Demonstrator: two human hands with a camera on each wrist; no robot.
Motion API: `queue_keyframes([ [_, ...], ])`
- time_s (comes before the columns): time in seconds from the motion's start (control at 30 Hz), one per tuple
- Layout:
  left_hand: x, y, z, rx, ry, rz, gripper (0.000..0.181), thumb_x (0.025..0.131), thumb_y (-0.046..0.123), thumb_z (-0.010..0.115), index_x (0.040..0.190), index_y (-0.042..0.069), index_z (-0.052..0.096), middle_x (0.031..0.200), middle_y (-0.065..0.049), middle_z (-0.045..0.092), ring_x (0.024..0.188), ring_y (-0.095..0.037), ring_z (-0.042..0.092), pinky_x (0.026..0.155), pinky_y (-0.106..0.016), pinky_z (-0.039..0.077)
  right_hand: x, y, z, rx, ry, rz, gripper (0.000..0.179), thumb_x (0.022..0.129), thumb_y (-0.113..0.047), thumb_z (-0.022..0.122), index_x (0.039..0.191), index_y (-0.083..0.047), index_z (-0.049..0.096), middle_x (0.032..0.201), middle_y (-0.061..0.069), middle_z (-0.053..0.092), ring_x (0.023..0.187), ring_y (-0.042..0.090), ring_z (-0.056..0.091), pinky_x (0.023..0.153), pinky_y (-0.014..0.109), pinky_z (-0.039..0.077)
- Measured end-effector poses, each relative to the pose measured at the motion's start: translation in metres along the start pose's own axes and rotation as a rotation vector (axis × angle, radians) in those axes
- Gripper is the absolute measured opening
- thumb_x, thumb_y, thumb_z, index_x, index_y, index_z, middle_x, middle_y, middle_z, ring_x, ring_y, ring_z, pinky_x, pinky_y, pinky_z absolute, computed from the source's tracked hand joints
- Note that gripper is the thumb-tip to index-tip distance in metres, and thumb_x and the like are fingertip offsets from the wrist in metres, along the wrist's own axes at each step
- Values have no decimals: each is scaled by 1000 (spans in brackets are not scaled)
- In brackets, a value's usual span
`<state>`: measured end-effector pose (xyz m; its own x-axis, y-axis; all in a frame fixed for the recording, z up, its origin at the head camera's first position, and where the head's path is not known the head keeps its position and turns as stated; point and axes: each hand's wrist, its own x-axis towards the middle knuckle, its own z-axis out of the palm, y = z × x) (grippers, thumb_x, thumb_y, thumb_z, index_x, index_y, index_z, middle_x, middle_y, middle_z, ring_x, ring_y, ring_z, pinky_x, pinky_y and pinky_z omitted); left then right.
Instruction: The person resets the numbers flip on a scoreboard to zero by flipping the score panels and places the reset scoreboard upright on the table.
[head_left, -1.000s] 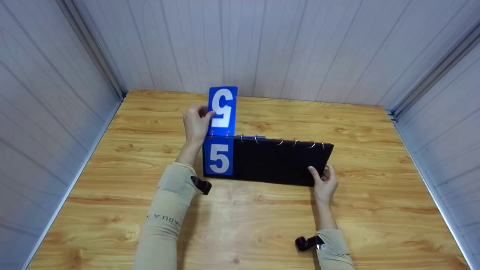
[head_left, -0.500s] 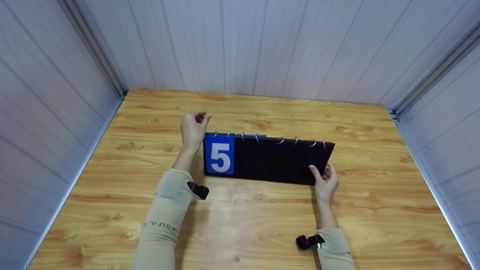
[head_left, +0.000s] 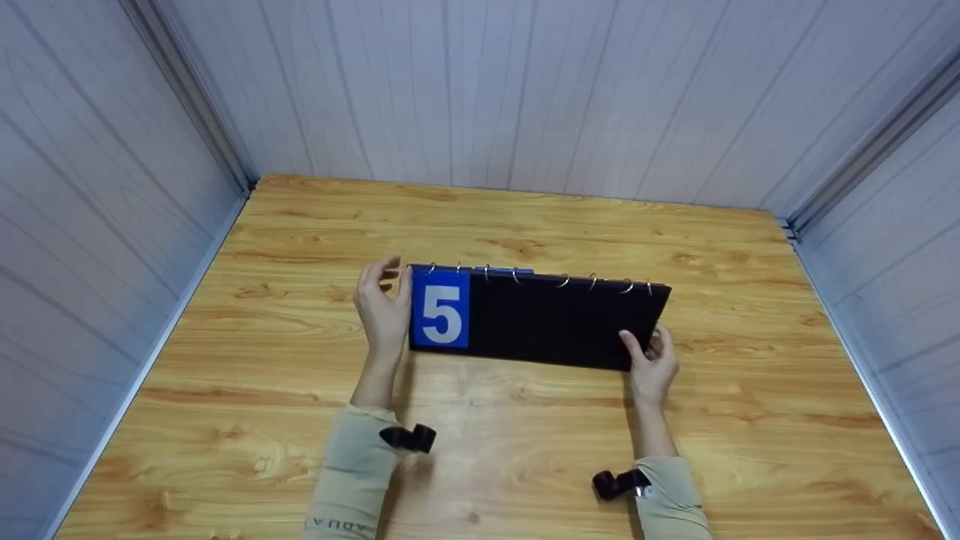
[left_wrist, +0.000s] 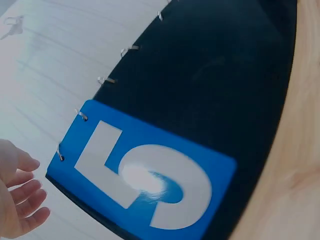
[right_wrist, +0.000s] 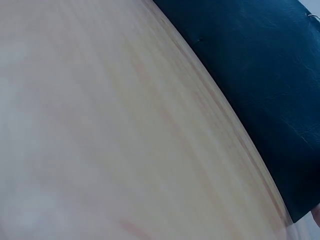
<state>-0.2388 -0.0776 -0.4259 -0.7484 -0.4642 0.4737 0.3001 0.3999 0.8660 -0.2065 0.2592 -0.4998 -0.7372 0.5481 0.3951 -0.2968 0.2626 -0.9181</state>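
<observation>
A black flip scoreboard [head_left: 547, 322] stands tilted on the table, with metal rings [head_left: 515, 276] along its top edge. At its left end hangs a blue card [head_left: 418, 307] with a white 5, lying flat against the board. My left hand [head_left: 384, 315] is beside the board's left edge, fingers loosely bent; in the left wrist view a gap shows between the hand [left_wrist: 15, 195] and the card. My right hand [head_left: 651, 375] grips the lower right edge, thumb on the front, other fingers behind. Only a sliver of it enters the right wrist view, by the board's corner [right_wrist: 280, 165].
The wood-patterned table [head_left: 480, 450] runs back to a pale panelled wall [head_left: 480, 90], with further panels at left and right. A strip of blue [head_left: 504, 270] peeks over the board's top edge. Each sleeve carries a black wrist camera [head_left: 409, 438].
The raised blue card that my left hand held has gone over behind the board. My left hand let go of it and came down along the left edge. My right hand keeps its grip.
</observation>
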Motion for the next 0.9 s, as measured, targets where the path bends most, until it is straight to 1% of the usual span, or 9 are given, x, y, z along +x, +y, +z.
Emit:
queue_keyframes([
  [0.2,-25,-1,-3,-42,-6,-42,16,78,2,65,93,-5,62,91,-15,61,80,-25,57,69,-37,47,0,1,-1,-13,-4,2,32,70,4,71,98,11,56,66,11,54,59,8,51,56,15,41],
  [0.37,-40,-9,0,-60,-25,-72,20,77,-2,65,95,-7,61,92,-17,60,81,-29,58,69,-40,48,0,1,0,-22,-1,5,32,70,3,72,97,11,57,67,11,56,59,9,52,55,16,42],
  [0.53,-51,-16,3,-71,-47,-147,24,77,-2,65,99,-6,60,94,-17,58,85,-29,56,74,-41,47,-1,1,1,-25,5,9,31,70,3,72,96,11,57,68,10,56,59,9,52,56,16,41],
  [0.6,-54,-19,5,-60,-51,-175,25,77,-1,66,100,-6,59,94,-17,57,87,-29,55,76,-41,46,-2,1,0,-30,9,4,31,70,4,72,96,11,57,67,10,56,59,9,52,56,16,41],
  [0.67,-58,-21,7,-42,-45,-188,27,76,0,67,101,-6,58,95,-16,56,89,-29,54,78,-40,45,-2,1,0,-31,10,-4,31,70,4,71,96,11,57,67,11,56,60,9,52,56,16,41],
  [0.8,-62,-23,11,-44,-21,-215,31,75,3,69,103,-5,57,96,-16,54,90,-28,53,80,-38,44,-2,0,0,-23,10,-10,30,70,5,71,96,11,56,68,10,56,60,8,52,56,15,41],
  [0.9,-63,-25,13,-66,-4,-260,31,74,5,71,101,-4,58,96,-15,55,88,-26,54,79,-38,44,-1,0,1,-12,7,-7,31,70,5,71,96,11,56,68,9,56,60,8,51,55,15,41],
])
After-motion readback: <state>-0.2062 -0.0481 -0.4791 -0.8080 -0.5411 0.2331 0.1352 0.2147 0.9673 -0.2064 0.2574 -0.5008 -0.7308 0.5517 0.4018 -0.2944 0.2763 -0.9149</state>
